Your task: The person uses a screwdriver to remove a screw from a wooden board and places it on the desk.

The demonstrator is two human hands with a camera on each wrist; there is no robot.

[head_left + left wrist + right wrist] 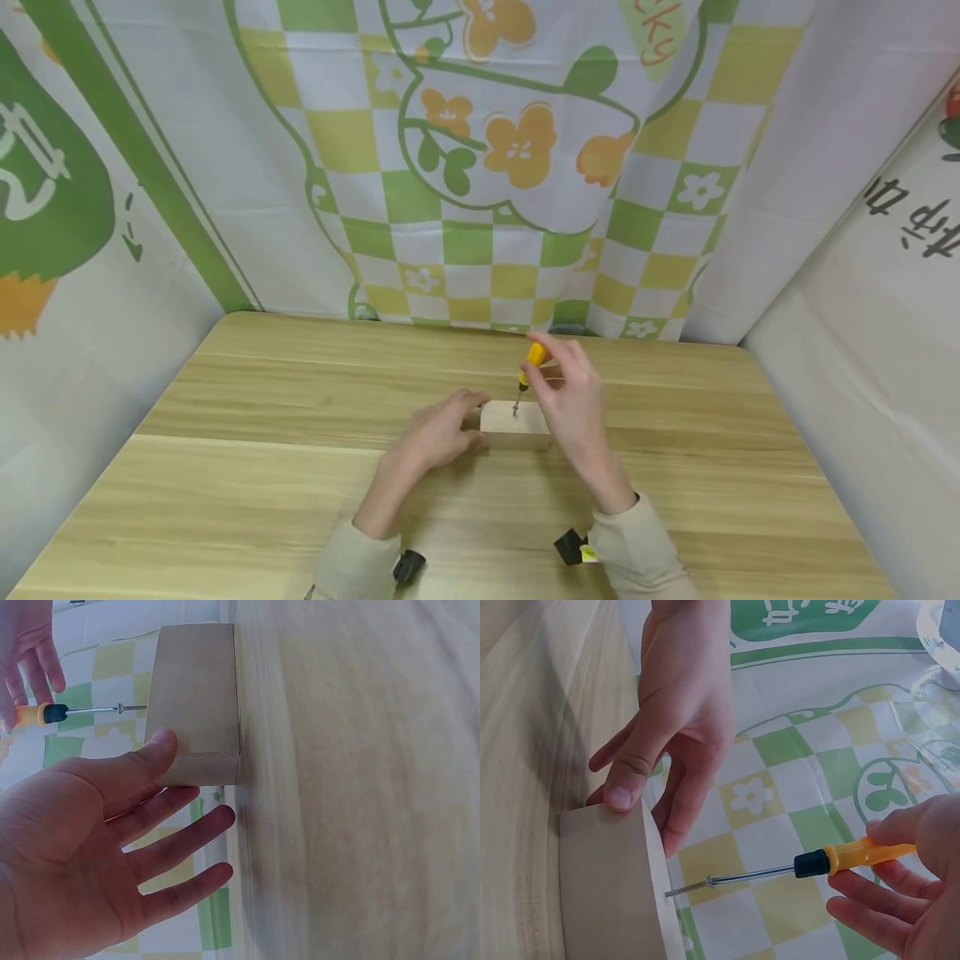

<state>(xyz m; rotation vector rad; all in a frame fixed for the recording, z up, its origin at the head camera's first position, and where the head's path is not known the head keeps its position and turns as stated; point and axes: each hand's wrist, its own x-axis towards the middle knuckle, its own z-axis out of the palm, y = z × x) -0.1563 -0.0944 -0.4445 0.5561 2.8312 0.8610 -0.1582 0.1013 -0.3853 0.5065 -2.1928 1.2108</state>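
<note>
Resting between the side edges of the counter in head view, a pale wooden block is bearing a silver screw. Left-wrist view: the left hand is pinching the block. Right-wrist view: the right hand is gripping a yellow-handled screwdriver.

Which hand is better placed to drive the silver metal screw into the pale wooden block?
Probably the right hand: it grips the yellow-handled screwdriver, whose tip meets the screw. The left hand holds the block at one end.
</note>
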